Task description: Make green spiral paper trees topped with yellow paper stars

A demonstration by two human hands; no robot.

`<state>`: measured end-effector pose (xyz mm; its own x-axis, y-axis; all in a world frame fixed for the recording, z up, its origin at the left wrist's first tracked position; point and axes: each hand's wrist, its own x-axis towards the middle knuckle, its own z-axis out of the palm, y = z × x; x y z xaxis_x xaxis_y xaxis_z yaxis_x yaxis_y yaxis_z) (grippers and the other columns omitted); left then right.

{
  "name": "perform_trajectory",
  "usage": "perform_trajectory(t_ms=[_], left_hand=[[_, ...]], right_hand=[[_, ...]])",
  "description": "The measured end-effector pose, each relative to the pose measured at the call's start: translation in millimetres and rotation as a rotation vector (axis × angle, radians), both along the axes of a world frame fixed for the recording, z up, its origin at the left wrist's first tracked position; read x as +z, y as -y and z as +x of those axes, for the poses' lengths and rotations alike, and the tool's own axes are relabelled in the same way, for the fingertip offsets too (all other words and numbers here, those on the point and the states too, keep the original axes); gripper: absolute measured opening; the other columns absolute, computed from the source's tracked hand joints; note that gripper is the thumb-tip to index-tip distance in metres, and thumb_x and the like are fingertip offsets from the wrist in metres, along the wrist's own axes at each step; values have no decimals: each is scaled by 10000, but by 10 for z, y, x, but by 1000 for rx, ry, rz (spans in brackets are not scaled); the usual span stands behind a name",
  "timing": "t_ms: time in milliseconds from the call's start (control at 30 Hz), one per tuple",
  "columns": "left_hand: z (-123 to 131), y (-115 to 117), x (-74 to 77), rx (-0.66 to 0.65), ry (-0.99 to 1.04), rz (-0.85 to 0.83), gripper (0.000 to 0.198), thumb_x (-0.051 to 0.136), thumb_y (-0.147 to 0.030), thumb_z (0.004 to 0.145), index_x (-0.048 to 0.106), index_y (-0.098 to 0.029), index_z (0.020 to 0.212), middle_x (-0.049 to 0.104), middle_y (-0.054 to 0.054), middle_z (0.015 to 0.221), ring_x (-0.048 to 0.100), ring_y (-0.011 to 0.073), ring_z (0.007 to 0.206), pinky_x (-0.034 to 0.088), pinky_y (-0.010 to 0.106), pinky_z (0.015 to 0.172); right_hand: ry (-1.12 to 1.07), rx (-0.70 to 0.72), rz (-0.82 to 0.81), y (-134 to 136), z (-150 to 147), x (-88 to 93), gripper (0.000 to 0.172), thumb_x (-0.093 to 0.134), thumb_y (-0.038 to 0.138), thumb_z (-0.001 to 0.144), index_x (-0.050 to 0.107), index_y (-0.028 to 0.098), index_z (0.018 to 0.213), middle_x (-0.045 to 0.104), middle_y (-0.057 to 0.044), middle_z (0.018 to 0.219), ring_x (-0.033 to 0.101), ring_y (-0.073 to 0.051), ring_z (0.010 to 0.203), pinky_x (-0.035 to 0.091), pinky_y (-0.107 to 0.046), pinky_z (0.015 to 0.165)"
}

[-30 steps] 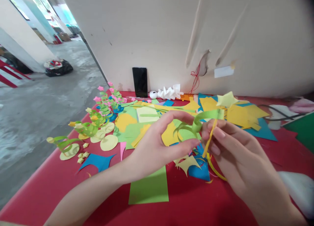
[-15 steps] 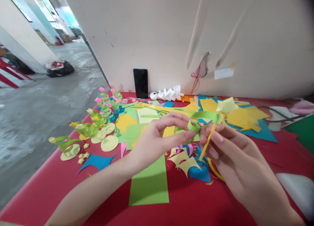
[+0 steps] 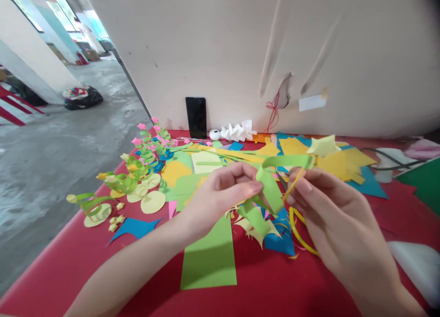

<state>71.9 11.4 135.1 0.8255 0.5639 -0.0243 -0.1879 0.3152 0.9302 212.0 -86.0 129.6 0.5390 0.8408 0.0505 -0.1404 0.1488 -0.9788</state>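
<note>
My left hand (image 3: 228, 193) pinches a curled light-green paper strip (image 3: 273, 191) between thumb and fingers. Loose coils of it hang below. The strip's far end reaches my right hand (image 3: 323, 202), whose thumb and fingers close on it together with a thin yellow strip (image 3: 294, 186). A pale yellow paper star (image 3: 323, 146) shows just above the right fingers; whether it is joined to the green strip I cannot tell. Beside the right palm is a yellow loop (image 3: 298, 234), like a scissors handle, partly hidden by the hand. Paper scraps (image 3: 256, 225) lie beneath.
Paper spirals with stars (image 3: 120, 181) stand along the left edge of the red table (image 3: 151, 280). A green sheet (image 3: 209, 266) lies in front, yellow and blue paper (image 3: 369, 181) at right. A black phone (image 3: 196, 117) leans on the upright board (image 3: 227, 46).
The green strip has loosened from a tight curl at my left fingers into longer, hanging coils. My left hand has shifted slightly left, and the yellow strip has tilted.
</note>
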Motion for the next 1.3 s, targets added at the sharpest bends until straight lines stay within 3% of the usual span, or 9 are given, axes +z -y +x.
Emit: perform_trajectory(t_ms=[200, 367, 467, 600, 767, 867, 1033, 1167, 1300], left_hand=[[7, -17, -33, -44, 34, -76, 57, 597, -157, 807, 560, -187, 775, 567, -55, 634, 550, 71, 645, 401, 175, 635], [29, -3, -70, 24, -6, 179, 80, 656, -141, 775, 592, -188, 784, 570, -39, 835, 535, 78, 832, 411, 182, 784], [41, 4, -56, 59, -28, 341, 100, 659, -127, 768, 587, -190, 800, 551, -32, 865, 523, 94, 890, 399, 208, 844], [45, 24, -4, 64, -90, 439, 49, 642, -165, 787, 626, -176, 832, 573, -14, 877, 539, 115, 905, 402, 239, 869], [51, 48, 8, 50, -67, 437, 64, 623, -165, 802, 683, -185, 788, 611, -9, 934, 558, 112, 936, 413, 222, 860], [61, 66, -19, 56, -68, 466, 26, 679, -175, 758, 690, -198, 754, 601, -5, 956, 562, 127, 945, 420, 247, 860], [58, 81, -49, 145, -80, 581, 61, 689, -185, 757, 705, -195, 699, 589, 21, 986, 542, 165, 1010, 396, 312, 933], [36, 63, -68, 202, -25, 575, 60, 691, -215, 769, 715, -229, 716, 574, 6, 1042, 508, 149, 1073, 355, 299, 990], [15, 48, -78, 214, -17, 525, 45, 699, -241, 769, 724, -258, 736, 550, -10, 1173, 447, 152, 1194, 327, 288, 1028]], right_hand=[[38, 3, 38, 20, -2, -24, 79, 704, 360, 750, 686, 293, 788, 601, 48, 791, 512, -38, 651, 455, -93, 584], [25, 59, 44, 24, -21, -33, 77, 691, 340, 768, 692, 318, 843, 594, 40, 785, 561, -72, 739, 482, -134, 650], [-8, 85, 67, 15, -29, -22, 60, 688, 330, 772, 697, 329, 831, 620, 44, 817, 587, -75, 775, 499, -144, 702], [-26, 115, 75, 0, -38, -5, 19, 683, 330, 775, 701, 325, 782, 648, 44, 828, 611, -72, 815, 498, -119, 708], [-53, 121, 74, -20, -54, -14, 31, 685, 323, 773, 701, 344, 788, 660, 42, 811, 641, -95, 801, 519, -170, 743], [-42, 80, 60, -16, -51, -18, 13, 691, 339, 765, 698, 339, 776, 653, 42, 810, 631, -96, 799, 514, -161, 688], [12, 65, 58, 15, -27, -34, 58, 660, 340, 800, 692, 357, 846, 645, 50, 836, 605, -82, 785, 499, -161, 673], [87, 15, 41, 27, -21, -52, 114, 644, 354, 814, 684, 369, 920, 643, 52, 901, 569, -68, 767, 459, -130, 594], [85, -53, 64, 11, -39, -27, 104, 659, 351, 800, 672, 341, 902, 601, 45, 925, 534, -79, 821, 456, -136, 679]])
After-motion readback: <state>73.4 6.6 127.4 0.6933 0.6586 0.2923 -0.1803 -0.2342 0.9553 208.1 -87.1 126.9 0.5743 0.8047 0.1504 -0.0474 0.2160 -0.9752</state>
